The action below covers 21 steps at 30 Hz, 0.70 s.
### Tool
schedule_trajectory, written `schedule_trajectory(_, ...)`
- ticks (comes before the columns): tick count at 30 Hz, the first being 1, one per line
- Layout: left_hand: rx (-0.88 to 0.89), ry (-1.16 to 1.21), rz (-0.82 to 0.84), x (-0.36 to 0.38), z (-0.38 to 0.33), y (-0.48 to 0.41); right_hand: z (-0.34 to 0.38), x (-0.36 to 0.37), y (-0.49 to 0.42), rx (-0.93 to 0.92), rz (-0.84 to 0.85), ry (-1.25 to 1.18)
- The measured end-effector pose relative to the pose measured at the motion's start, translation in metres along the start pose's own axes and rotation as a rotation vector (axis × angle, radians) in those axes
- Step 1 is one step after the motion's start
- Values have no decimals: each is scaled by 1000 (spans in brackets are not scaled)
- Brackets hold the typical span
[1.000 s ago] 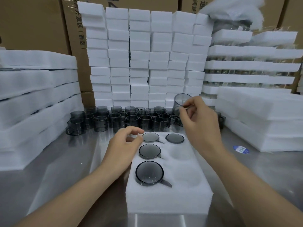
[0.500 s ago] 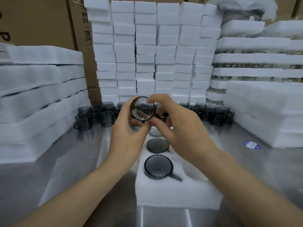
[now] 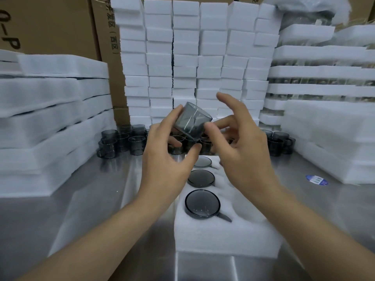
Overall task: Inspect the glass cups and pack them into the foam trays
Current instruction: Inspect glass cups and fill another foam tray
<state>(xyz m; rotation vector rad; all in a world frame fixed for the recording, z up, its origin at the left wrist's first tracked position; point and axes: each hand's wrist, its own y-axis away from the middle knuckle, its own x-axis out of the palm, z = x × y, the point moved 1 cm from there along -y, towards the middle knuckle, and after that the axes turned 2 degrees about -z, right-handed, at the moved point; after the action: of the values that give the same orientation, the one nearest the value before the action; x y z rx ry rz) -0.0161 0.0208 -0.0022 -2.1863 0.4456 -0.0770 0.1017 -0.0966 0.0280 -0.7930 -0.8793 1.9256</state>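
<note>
I hold a smoky grey glass cup [image 3: 191, 121] tilted on its side above the foam tray [image 3: 225, 234]. My left hand [image 3: 168, 159] grips it with thumb below and fingers on its far end. My right hand [image 3: 241, 142] touches the cup's near rim with thumb and a fingertip, the other fingers spread. Three grey cups sit in the tray's left column: the nearest [image 3: 202, 204], the middle one [image 3: 201, 178] and the far one [image 3: 202, 161], partly hidden by my left hand. The tray's right pockets are largely hidden by my right arm.
Several loose grey cups [image 3: 121, 141] stand in rows on the steel table [image 3: 60, 209] behind the tray. Foam tray stacks [image 3: 48, 118] line the left, foam blocks [image 3: 194, 63] rise behind, packed trays [image 3: 324, 94] on the right. A blue sticker [image 3: 316, 179] lies at right.
The cup has turned from facing me mouth-on to lying on its side, and my right hand has opened, its fingers lifting off. The view has shifted slightly.
</note>
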Motion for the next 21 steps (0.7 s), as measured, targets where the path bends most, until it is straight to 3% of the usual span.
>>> schedule_trajectory(5, 10, 32, 21, 0, -1, 2, 4, 0, -6, 380, 8, -338)
schedule_trajectory(9, 68, 5, 42, 0, -5, 4, 2, 2, -7, 626, 142, -378)
schedule_trajectory(15, 33, 25, 10, 0, -9, 3, 6, 5, -4, 710, 248, -415)
schedule_trajectory(19, -79, 22, -42, -3, -8, -1, 5, 1, -7, 730, 159, -484)
schedule_trajectory(21, -172, 96, 8, -4, -6, -4, 4, 0, -9, 685, 134, -492)
